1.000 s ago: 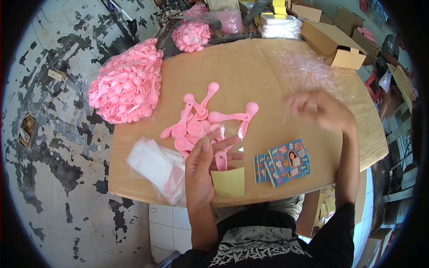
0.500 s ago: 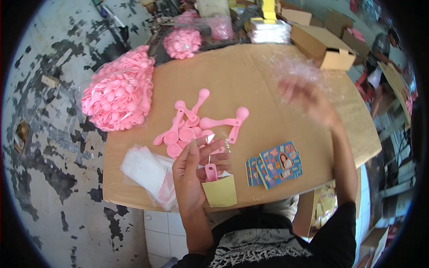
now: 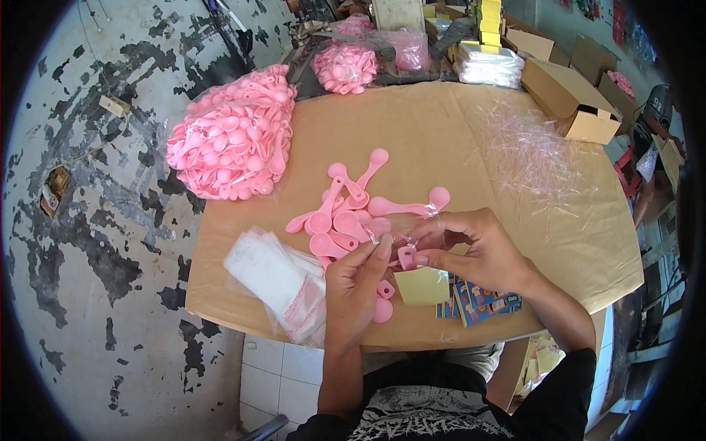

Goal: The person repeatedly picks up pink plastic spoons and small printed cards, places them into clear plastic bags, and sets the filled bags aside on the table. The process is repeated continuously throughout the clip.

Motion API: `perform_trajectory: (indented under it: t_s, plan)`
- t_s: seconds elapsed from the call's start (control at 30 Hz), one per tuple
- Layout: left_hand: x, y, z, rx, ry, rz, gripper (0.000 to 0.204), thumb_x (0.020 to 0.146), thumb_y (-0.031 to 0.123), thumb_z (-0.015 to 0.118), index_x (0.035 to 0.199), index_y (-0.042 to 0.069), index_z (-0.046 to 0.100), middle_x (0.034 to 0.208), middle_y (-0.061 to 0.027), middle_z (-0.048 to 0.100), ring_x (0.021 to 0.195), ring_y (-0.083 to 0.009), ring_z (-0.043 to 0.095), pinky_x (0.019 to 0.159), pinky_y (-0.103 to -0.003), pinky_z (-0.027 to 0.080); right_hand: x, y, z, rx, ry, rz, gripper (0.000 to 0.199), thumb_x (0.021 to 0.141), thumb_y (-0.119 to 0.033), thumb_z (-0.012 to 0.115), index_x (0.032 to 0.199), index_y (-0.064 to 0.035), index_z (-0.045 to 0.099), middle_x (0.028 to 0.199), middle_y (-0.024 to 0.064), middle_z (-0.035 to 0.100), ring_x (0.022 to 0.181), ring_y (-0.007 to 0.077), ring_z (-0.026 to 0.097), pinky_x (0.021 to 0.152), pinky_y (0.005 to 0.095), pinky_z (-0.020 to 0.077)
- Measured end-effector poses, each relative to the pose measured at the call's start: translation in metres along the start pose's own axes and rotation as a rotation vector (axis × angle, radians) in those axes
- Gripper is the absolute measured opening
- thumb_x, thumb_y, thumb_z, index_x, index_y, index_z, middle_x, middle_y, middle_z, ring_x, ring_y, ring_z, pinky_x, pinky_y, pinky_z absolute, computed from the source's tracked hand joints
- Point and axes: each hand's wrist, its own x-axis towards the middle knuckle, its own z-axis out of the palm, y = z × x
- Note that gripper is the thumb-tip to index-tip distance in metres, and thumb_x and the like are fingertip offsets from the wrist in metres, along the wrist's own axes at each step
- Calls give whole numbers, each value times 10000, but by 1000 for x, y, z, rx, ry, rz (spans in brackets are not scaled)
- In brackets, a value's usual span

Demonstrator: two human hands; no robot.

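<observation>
My two hands come together over the table's near middle. My left hand point(image 3: 354, 287) is closed in a pinch on a clear plastic bag point(image 3: 390, 248). Inside the bag are a pink measuring spoon point(image 3: 407, 256), its holed handle end upward, and a blank pale yellow card point(image 3: 422, 287). My right hand point(image 3: 482, 253) is closed too, thumb by the handle, apparently on a thin clear plastic strip that barely shows. Loose pink measuring spoons point(image 3: 342, 213) lie just beyond my left hand. Under my right hand are blue printed cards point(image 3: 482, 303), partly covered.
A big bag of pink spoons point(image 3: 232, 140) stands at the far left, a smaller one point(image 3: 344, 67) behind. Clear strips point(image 3: 533, 154) lie scattered at the right near a cardboard box point(image 3: 570, 95). Flat plastic bags point(image 3: 276, 275) sit left of my hands. Another person point(image 3: 657, 110) is at far right.
My right hand has come back from the pile of clear strips to meet my left hand at the bag. My left fingers have closed into a pinch. The whole view has shifted.
</observation>
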Motion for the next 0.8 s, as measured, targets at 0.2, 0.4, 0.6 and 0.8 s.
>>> perform_trajectory:
  t_s: [0.2,0.4,0.6,0.8]
  plan:
    - [6,0,10,-27,44,-18,257,973,146,563,1110,-54,647,942,-27,665,801,-58,577,706,-208,471,0,10,-4,34,-13,-8,172,879,13,642,1049,11,668,908,88,702,870,124,672,739,260,543]
    - [4,-10,2,43,26,70,256,975,158,561,1101,-46,649,922,-20,668,806,-51,593,704,-200,468,-3,6,-13,-50,-104,-18,170,876,20,637,1041,23,676,897,80,686,808,99,644,723,242,531]
    - [4,5,4,100,-173,76,239,967,72,542,1173,-24,615,999,-28,661,881,-48,587,727,-178,448,-9,8,-10,42,44,18,250,852,87,570,1054,2,691,859,74,674,737,88,610,664,236,510]
    - [4,-1,-10,113,-344,104,218,967,-2,477,1134,-18,617,1015,-44,652,778,-25,529,651,-171,402,-11,13,-30,-86,-79,-203,321,759,140,562,987,-19,723,909,102,714,805,129,655,724,257,529]
